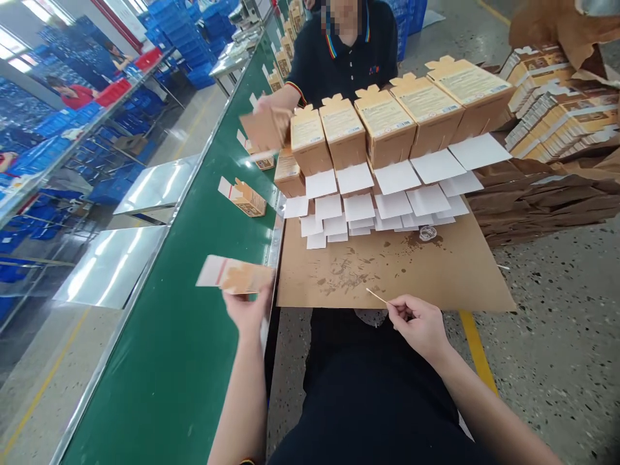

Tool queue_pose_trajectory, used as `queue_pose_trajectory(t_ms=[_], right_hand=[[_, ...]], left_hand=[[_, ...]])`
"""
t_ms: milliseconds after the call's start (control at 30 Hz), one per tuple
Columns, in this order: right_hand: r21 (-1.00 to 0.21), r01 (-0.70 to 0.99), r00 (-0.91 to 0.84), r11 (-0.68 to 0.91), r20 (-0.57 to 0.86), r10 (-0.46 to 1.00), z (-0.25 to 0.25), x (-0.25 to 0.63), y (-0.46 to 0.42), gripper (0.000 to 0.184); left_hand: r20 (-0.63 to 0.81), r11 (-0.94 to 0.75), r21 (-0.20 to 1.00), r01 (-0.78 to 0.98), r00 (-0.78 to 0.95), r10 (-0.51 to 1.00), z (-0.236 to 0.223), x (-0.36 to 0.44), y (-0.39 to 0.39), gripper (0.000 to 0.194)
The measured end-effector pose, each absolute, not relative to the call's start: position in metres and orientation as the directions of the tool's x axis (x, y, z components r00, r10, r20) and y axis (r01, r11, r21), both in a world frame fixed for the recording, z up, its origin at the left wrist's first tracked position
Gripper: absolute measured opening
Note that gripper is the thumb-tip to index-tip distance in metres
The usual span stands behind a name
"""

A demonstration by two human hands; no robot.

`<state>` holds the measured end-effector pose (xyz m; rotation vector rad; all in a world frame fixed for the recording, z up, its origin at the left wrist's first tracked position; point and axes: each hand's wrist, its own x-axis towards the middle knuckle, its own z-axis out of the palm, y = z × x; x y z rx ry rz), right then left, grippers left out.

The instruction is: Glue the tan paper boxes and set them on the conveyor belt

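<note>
My left hand (248,311) grips a small open carton (246,276) over the near edge of the green conveyor belt, its white flap pointing left. Between the thumb and fingers of my right hand (420,324) is a cotton swab (376,296), its tip toward the cardboard sheet (460,278). Dark wet spots mark that sheet. A small clear round dish (427,233) sits at the foot of the stacked cartons (387,126). Their white flaps (358,210) hang toward me in rows.
On the green belt (159,361) stand more cartons (249,197) in a line. Across from me a person (346,48) holds a blurred carton (266,131). Bundled flat cartons (564,106) lie on brown paper (547,200) at right. Metal side plates (113,265) flank the belt.
</note>
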<state>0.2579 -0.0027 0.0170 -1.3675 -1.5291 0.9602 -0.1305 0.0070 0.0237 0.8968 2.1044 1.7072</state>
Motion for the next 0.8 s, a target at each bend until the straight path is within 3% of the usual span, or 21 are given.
queue_pose_trajectory(t_ms=[100, 200, 267, 333, 400, 467, 533, 633, 733, 800], right_hand=[[-0.934, 0.336, -0.063, 0.118, 0.103, 0.993, 0.02, 0.261, 0.006, 0.029], [-0.935, 0.33, -0.097, 0.133, 0.107, 0.99, 0.022, 0.264, 0.015, 0.031], [-0.929, 0.344, -0.093, 0.135, 0.109, 0.99, 0.022, 0.268, 0.018, 0.032], [-0.92, 0.37, -0.069, 0.131, 0.114, 0.991, 0.021, 0.274, 0.018, 0.032], [-0.912, 0.393, -0.038, 0.115, 0.108, 0.993, 0.018, 0.283, 0.016, 0.033], [-0.905, 0.415, -0.001, 0.09, 0.099, 0.995, 0.016, 0.293, 0.015, 0.035], [-0.898, 0.434, 0.037, 0.071, 0.096, 0.995, 0.016, 0.303, 0.02, 0.039], [-0.863, 0.498, 0.087, 0.081, 0.143, 0.986, 0.028, 0.319, 0.04, 0.039], [-0.754, 0.643, 0.099, 0.133, 0.254, 0.962, 0.048, 0.336, 0.067, 0.034], [-0.659, 0.735, 0.057, 0.163, 0.299, 0.953, 0.06, 0.347, 0.085, 0.033]], left_hand=[[0.139, 0.191, 0.941, 0.28, -0.833, 0.535, 0.035, -0.191, 0.007, 0.094], [0.02, 0.332, 0.912, 0.24, -0.835, 0.549, 0.033, -0.216, 0.0, 0.093], [0.022, 0.348, 0.902, 0.254, -0.834, 0.552, 0.028, -0.214, -0.009, 0.095], [0.157, 0.312, 0.89, 0.332, -0.866, 0.475, 0.028, -0.205, -0.017, 0.098], [0.386, 0.238, 0.843, 0.483, -0.85, 0.359, 0.038, -0.193, -0.019, 0.093], [0.587, 0.097, 0.768, 0.633, -0.757, 0.287, 0.063, -0.178, -0.005, 0.076], [0.662, -0.095, 0.737, 0.669, -0.686, 0.301, 0.098, -0.161, 0.031, 0.057], [0.527, -0.272, 0.847, 0.457, -0.647, 0.552, 0.153, -0.135, 0.119, 0.046], [0.233, -0.088, 0.958, 0.274, -0.557, 0.797, 0.185, -0.113, 0.211, 0.046], [0.121, 0.025, 0.958, 0.286, -0.482, 0.868, 0.189, -0.101, 0.255, 0.053]])
